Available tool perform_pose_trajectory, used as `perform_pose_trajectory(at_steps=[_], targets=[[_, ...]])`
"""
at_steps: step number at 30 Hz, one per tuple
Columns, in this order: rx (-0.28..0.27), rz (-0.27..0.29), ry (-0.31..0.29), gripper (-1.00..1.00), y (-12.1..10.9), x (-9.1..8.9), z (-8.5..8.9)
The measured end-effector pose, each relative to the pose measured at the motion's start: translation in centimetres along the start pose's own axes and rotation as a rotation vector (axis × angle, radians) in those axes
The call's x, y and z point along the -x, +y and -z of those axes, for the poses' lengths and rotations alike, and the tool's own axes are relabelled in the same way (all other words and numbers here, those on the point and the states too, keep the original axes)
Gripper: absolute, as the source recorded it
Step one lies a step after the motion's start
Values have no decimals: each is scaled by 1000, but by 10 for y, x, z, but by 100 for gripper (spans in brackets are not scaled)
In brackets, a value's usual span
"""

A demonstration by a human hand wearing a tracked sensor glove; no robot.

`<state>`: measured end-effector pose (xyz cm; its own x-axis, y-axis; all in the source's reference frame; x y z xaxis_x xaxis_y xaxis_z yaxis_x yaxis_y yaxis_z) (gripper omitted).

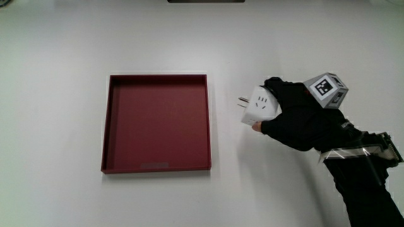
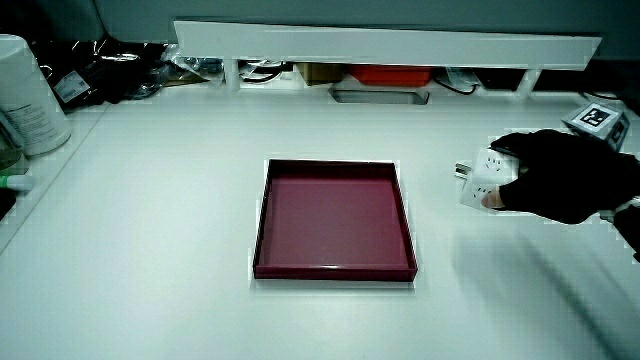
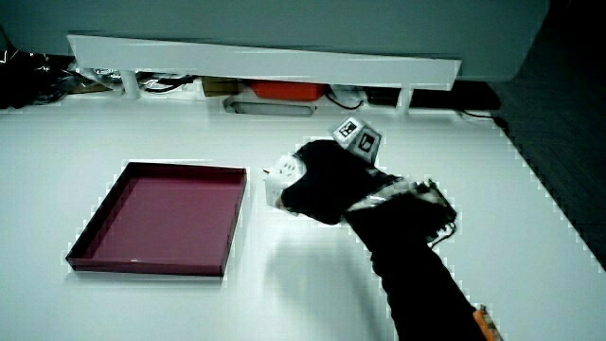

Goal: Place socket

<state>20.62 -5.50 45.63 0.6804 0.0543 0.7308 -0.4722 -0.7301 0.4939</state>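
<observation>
A white socket adapter (image 1: pixel 259 107) with metal prongs pointing toward the tray is held in the hand (image 1: pixel 297 115), whose fingers are curled around it. The hand sits beside the dark red square tray (image 1: pixel 158 167), a short gap away from its rim. In both side views the socket (image 2: pixel 482 177) (image 3: pixel 282 178) shows as a white block at the glove's fingertips, between the hand (image 2: pixel 560 176) (image 3: pixel 327 182) and the tray (image 2: pixel 335 270) (image 3: pixel 151 261). The tray holds nothing. I cannot tell whether the socket rests on the table or is lifted just off it.
A low white partition (image 2: pixel 385 45) runs along the table's edge farthest from the person, with cables and an orange box (image 2: pixel 392 75) under it. A white canister (image 2: pixel 28 95) stands at the table's corner near the partition.
</observation>
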Motion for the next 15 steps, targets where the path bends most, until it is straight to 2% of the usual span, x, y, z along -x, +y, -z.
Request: perform_pose_trajectory(at_steps=[1, 2, 3, 4, 5, 6, 8, 12, 15], targets=[[1, 30, -7, 0, -1, -3, -1], [-8, 33, -27, 0, -1, -8, -1], [-36, 64, -86, 0, 0, -14, -1], [-70, 42, -76, 0, -1, -18, -1], [-80, 63, -74, 0, 0, -25, -1], [-53, 90, -69, 0, 1, -28, 0], [-67, 93, -56, 0, 1, -33, 1], [-68, 156, -44, 0, 4, -55, 5], [-74, 176, -32, 0, 5, -65, 7]])
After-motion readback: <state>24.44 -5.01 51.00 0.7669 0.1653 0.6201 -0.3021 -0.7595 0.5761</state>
